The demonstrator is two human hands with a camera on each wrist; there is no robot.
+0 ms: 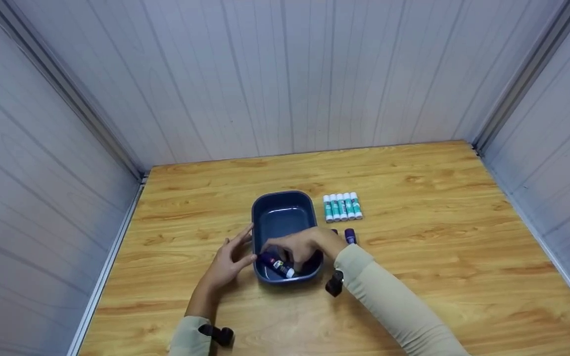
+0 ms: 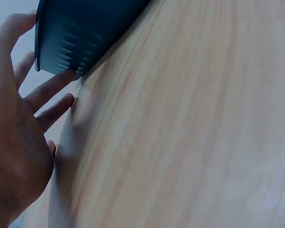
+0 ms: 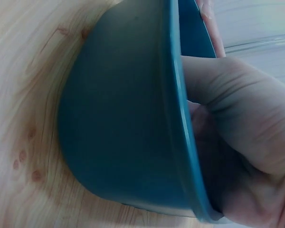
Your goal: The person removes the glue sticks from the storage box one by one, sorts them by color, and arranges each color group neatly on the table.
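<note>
Blue tub (image 1: 282, 217) braced by flat left hand (image 1: 228, 262); right hand (image 1: 301, 247) grips purple stick (image 1: 276, 264).

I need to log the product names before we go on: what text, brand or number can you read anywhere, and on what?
No text can be read in any view.
Five white-and-teal glue sticks lying in a row on the wooden table: label print too small.
Purple-and-white glue stick in the dark blue plastic tub, under the right hand: label blurred.
Purple glue stick beside the tub: nothing legible.
</note>
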